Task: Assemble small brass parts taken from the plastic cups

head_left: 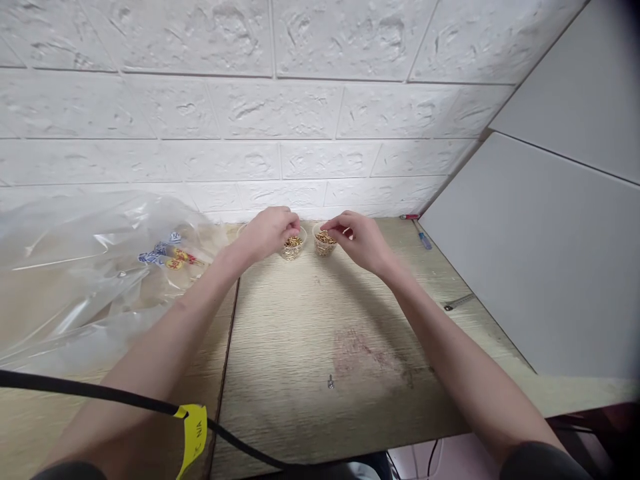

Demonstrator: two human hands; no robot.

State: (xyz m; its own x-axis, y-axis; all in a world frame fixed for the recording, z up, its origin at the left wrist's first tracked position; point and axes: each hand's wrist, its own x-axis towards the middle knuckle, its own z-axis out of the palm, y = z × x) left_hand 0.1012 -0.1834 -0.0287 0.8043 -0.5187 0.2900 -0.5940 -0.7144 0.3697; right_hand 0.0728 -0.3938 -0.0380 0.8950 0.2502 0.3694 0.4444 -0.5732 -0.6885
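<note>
Two small clear plastic cups stand side by side near the wall, both holding many small brass-coloured metal pieces. My left hand (274, 230) is over the left cup (293, 253), its fingers closed together at the rim; what they pinch is too small to make out. At the right cup (325, 251), my right hand (357, 237) reaches in from the right with thumb and forefinger brought together over the pieces. Whether a piece is between those fingertips cannot be told. The rim of another clear container (242, 229) shows partly behind my left hand.
A large clear plastic bag (90, 287) with printed items covers the left side. A small metal part (331, 382) lies on the wooden table (280, 347). Towards the right are a blue-handled screwdriver (425, 240), a metal tool (459, 302) and a grey panel (520, 253). A black cable (90, 389) crosses the lower left.
</note>
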